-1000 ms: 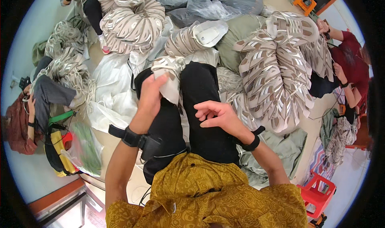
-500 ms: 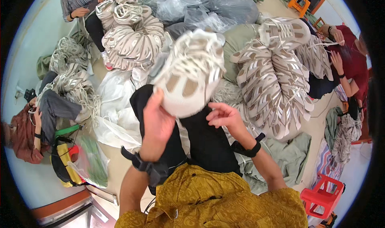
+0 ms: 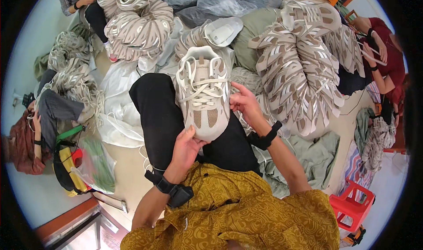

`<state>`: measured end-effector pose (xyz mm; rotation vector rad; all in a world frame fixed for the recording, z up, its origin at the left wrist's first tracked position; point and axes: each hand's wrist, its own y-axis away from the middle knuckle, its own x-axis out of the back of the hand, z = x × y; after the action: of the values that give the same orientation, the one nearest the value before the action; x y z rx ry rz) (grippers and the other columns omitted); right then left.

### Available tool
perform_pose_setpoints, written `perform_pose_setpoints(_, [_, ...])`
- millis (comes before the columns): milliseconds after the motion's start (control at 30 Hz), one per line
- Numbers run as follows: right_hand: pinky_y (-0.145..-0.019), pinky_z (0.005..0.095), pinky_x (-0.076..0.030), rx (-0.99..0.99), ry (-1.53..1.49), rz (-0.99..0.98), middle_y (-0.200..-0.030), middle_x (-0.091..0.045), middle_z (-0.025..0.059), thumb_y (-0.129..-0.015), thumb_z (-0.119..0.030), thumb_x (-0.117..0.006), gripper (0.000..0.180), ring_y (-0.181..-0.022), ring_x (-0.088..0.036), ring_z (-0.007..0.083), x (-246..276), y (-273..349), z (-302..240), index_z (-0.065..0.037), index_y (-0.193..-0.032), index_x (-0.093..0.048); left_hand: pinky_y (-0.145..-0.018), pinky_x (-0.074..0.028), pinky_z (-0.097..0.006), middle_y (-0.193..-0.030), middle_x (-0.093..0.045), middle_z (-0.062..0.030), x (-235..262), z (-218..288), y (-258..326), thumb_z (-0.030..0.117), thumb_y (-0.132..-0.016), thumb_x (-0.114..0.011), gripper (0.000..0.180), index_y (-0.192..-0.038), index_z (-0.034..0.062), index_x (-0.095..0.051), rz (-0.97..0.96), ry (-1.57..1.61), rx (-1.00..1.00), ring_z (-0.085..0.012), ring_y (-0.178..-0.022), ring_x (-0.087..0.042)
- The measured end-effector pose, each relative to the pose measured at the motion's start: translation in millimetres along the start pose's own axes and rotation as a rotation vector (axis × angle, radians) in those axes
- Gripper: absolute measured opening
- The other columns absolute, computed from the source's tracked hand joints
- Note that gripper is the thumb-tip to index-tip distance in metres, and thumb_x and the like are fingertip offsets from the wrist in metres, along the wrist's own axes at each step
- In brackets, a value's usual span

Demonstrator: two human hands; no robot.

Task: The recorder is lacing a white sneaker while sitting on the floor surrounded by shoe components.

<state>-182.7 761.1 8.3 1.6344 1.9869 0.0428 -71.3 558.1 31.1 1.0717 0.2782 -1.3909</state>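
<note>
A beige and white sneaker (image 3: 205, 96) is held upright over my black-trousered legs, toe toward me. Its white laces (image 3: 205, 89) cross loosely over the tongue. My left hand (image 3: 187, 148) is closed on the toe, thumb on top and fingers under the sole. At the sneaker's right side is my right hand (image 3: 247, 105), its fingers curled against the upper and its index finger stretched to the end of the crossing lace. Whether that hand also pinches a lace cannot be made out. Both wrists wear black straps.
Beyond the sneaker lies a row of shoes (image 3: 198, 36). Large coiled piles of like sneakers stand at right (image 3: 299, 78) and upper left (image 3: 139, 27). White plastic sheeting (image 3: 119, 113) spreads at left, a red stool (image 3: 352, 205) stands lower right. Other people sit around with shoes.
The sneaker has come down toward my lap and tilted so its laces and opening face me. My right hand has moved up against its side. My left hand still grips the toe.
</note>
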Motion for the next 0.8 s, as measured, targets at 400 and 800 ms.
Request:
perform_pose_setpoints(400, [-0.056,0.0190,-0.039,0.062,0.334,-0.055,-0.069,-0.054,0.0001,-0.071,-0.004,-0.064,0.055,-0.061,-0.049,0.0069,-4.1,8.6,0.3,0.000,-0.122,-0.047,-0.075,-0.049,-0.033,-0.103,-0.059,-0.0115,17.6,-4.7,7.1,0.029,-0.089,-0.051,0.035,-0.109,0.0004,-0.050,0.011,-0.064,0.183,-0.0204,-0.088,-0.059])
perform_pose_setpoints(800, [-0.074,0.0284,-0.040,0.860,0.904,-0.098,-0.090,-0.061,0.0025,-0.061,-0.006,-0.068,0.043,-0.089,-0.054,0.0163,-43.5,-11.6,-55.6,-0.008,-0.104,-0.061,-0.048,-0.045,-0.022,-0.071,-0.061,-0.0070,-24.1,106.0,-8.5,0.023,-0.079,-0.061,0.029,-0.094,-0.0016,-0.055,0.286,-1.251,-0.342,-0.0086,-0.059,-0.057])
